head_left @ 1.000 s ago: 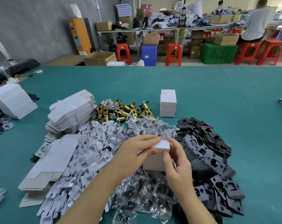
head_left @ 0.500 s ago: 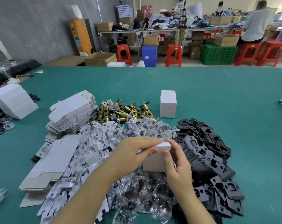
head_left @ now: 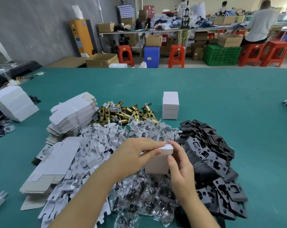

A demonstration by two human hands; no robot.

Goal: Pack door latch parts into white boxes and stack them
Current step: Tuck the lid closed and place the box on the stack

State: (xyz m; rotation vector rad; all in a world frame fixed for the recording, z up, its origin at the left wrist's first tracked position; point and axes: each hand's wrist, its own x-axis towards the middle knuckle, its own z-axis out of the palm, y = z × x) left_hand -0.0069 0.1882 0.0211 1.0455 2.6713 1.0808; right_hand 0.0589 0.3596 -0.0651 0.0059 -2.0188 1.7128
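Both hands hold a small white box (head_left: 156,163) over the bags (head_left: 144,195) in the middle of the green desk (head_left: 221,99). The left hand (head_left: 136,155) pinches its top flap; the right hand (head_left: 180,167) grips its side. Its inside is hidden. At 12 o'clock stands a stack (head_left: 170,105) of shut white boxes.

A grey wall (head_left: 32,30), red stools (head_left: 176,55) and a cluttered workbench (head_left: 155,30) stand behind the green table (head_left: 221,96).
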